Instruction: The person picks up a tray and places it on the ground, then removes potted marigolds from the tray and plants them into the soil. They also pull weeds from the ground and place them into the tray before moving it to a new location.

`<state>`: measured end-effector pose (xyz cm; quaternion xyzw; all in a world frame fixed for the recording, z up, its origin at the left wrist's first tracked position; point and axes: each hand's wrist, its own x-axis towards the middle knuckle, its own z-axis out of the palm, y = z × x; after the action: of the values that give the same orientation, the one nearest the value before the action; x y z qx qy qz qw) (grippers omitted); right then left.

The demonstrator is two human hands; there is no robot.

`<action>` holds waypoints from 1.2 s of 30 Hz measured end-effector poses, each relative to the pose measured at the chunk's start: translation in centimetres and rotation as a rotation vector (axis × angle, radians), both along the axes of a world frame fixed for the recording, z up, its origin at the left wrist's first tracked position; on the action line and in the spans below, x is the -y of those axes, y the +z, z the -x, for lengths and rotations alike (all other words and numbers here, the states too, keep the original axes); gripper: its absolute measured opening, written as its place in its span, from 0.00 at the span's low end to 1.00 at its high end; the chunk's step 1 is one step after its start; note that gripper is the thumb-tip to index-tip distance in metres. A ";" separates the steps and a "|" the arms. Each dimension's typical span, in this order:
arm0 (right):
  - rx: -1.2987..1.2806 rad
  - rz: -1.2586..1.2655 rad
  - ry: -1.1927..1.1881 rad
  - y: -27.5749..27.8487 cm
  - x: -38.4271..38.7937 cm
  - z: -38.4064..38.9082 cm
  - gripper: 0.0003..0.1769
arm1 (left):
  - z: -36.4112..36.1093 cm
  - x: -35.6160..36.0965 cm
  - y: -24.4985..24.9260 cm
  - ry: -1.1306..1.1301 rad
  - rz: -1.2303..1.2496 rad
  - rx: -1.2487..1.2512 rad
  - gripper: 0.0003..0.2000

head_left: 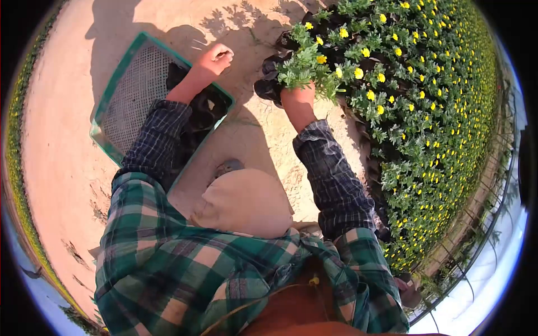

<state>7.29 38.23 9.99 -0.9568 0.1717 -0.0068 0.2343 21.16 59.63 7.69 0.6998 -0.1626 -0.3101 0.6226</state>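
Note:
My left hand (217, 58) is over the bare ground just past the crate's edge, its fingers curled loosely with nothing visible in them. Below its wrist stands a green-rimmed mesh crate (119, 101) with several black plastic grow bags (206, 107) at its right end. My right hand (298, 96) is at the edge of the flower bed, closed round the base of a yellow-flowered marigold plant (302, 66); leaves hide its fingertips. Beside that hand, dark grow bags (269, 84) show under the foliage.
Dense rows of yellow marigolds (414, 106) in dark bags fill the right side. Pale dry soil (61, 140) spreads to the left, with shadows across it. A beige rounded thing (246, 201), perhaps a cap or a knee, lies below my hands. A wire-like fence (482, 224) borders the far right.

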 end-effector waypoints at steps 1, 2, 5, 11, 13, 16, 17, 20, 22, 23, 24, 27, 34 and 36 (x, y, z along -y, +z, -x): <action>0.105 0.046 0.026 -1.7 -0.7 -1.1 0.15 | -0.9 0.6 -1.0 0.037 -0.078 0.026 0.09; 0.209 0.091 0.049 -3.5 -1.5 -2.1 0.14 | -1.5 1.5 -2.0 0.030 -0.084 0.013 0.09; 0.009 -0.082 -0.116 0.2 -4.6 -2.9 0.23 | -3.7 3.8 -11.4 0.086 0.128 0.318 0.12; 0.349 -1.521 -0.330 -2.1 -2.4 3.8 0.14 | -0.6 7.0 -4.9 -0.008 -0.124 0.042 0.09; 0.438 -1.853 -0.993 1.8 -1.6 4.4 0.13 | -0.3 7.4 -5.5 -0.044 -0.069 0.163 0.08; -0.098 -0.133 -0.143 3.6 2.1 6.4 0.10 | 0.4 8.2 -4.8 0.168 0.021 0.115 0.04; -0.051 -0.119 -0.214 2.9 2.9 6.6 0.09 | -0.9 7.4 -11.0 0.112 -0.185 0.443 0.04; 0.005 -0.075 -0.326 1.0 4.9 5.5 0.09 | 0.1 8.0 -6.7 0.178 -0.247 0.016 0.05; 0.139 -0.086 -0.350 0.4 5.0 4.4 0.08 | -0.3 7.8 -7.8 0.145 -0.130 -0.059 0.08; 0.109 -0.090 -0.333 -1.5 5.1 4.4 0.08 | -0.7 7.7 -6.8 0.088 -0.120 -0.113 0.10; 0.063 -0.128 -0.332 -1.1 4.8 4.3 0.09 | -0.8 7.7 -5.9 0.049 -0.216 -0.059 0.11; -0.004 -0.204 -0.223 1.7 4.2 5.1 0.11 | -3.2 6.0 -7.3 0.037 -0.288 -0.194 0.25; -0.096 -0.047 0.088 8.6 9.4 21.5 0.08 | -0.8 5.4 -0.6 0.131 -0.136 -0.252 0.26; -0.203 -0.003 -0.071 8.2 10.8 28.6 0.06 | -0.3 4.9 0.6 0.217 -0.213 -0.117 0.26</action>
<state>-21.28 27.45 18.17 -0.9456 0.2282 0.0821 0.2169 21.48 54.75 8.32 0.7562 -0.0160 -0.2967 0.5830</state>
